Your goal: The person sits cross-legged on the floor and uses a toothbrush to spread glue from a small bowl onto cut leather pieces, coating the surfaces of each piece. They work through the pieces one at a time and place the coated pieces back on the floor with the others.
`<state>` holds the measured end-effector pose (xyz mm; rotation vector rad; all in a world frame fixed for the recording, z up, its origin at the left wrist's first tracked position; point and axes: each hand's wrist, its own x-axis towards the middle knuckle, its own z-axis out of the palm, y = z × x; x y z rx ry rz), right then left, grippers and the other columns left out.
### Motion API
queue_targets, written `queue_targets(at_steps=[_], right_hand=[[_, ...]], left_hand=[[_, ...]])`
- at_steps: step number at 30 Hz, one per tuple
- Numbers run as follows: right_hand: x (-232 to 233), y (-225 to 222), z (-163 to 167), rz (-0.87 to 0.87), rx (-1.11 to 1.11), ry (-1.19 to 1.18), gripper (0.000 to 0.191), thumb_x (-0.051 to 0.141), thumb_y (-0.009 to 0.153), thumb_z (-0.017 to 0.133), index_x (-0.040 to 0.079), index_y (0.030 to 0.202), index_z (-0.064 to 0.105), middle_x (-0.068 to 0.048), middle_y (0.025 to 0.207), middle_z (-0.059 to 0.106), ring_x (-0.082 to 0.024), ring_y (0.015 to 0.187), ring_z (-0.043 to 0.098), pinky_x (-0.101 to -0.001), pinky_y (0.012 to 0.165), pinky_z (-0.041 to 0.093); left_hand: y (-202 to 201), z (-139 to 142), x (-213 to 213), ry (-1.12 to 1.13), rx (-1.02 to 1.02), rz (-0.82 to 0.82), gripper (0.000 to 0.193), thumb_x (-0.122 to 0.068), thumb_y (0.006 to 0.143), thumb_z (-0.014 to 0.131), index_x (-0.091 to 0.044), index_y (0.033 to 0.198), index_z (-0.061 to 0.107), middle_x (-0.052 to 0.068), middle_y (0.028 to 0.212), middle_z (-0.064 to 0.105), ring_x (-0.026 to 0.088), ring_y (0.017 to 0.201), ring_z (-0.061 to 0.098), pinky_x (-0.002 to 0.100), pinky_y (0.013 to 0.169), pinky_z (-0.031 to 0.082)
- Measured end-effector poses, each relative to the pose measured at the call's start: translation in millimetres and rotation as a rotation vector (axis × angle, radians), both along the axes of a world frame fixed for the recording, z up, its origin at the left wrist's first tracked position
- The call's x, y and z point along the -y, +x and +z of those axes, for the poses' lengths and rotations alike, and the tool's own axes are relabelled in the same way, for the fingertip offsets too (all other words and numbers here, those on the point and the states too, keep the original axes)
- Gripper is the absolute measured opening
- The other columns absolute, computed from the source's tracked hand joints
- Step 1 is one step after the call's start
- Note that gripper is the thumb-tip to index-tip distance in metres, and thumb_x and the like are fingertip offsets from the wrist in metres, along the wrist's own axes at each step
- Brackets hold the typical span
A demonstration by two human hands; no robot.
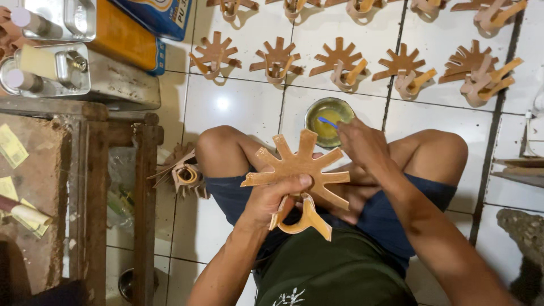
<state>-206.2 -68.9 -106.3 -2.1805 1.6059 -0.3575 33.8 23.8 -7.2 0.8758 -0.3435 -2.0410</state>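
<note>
Gripping the wooden star piece over the lap, left hand has fingers clamped on it, partly hiding its lower curved part. Right hand pinches a blue brush over the glue bowl; bristles hard to make out.

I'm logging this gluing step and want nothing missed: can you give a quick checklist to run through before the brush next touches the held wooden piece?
1. Left hand grips the spoked wooden piece firmly: ok.
2. Right hand holds the blue brush: ok.
3. Brush tip over the yellow bowl: ok.
4. Brush loaded: cannot tell.
5. Bowl upright on the tiled floor: ok.
6. Finished pieces apart from the bowl: ok.
</note>
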Motion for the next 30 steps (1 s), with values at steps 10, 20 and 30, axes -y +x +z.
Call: queue_targets(at_steps=[10,20,30], right_hand=[[-22.9,-66.6,-2.5,-0.043,-0.296,-0.046,0.026,0.020,0.093,0.062,0.009,0.114,0.074,-0.017,0.095,0.069,-0.039,0.077,0.068,-0.0517,0.069,0.053],[-84.6,-54.3,107.6,-0.444,0.521,-0.119,0.020,0.004,0.102,0.064,0.000,0.118,0.075,-0.009,0.090,0.068,-0.012,0.072,0.060,-0.0260,0.067,0.046],[-69.0,-13.9,137.8,-0.152,0.612,-0.252,0.021,-0.003,0.100,0.067,-0.003,0.120,0.072,-0.010,0.096,0.070,-0.016,0.080,0.066,-0.0249,0.071,0.051]], left_hand=[[-6.1,10.0,14.4,-0.053,-0.080,0.218,0.050,-0.005,0.096,0.064,0.007,0.142,0.048,0.014,0.124,0.067,0.017,0.099,0.060,0.031,0.079,0.052],[-39.5,29.2,23.5,-0.079,-0.135,0.139,0.054,-0.008,0.100,0.057,0.011,0.150,0.043,0.022,0.135,0.060,0.027,0.117,0.064,0.040,0.099,0.055],[-37.6,35.6,13.6,-0.056,-0.106,0.154,0.050,-0.009,0.099,0.056,0.010,0.144,0.049,0.018,0.133,0.063,0.023,0.117,0.065,0.036,0.101,0.054]])
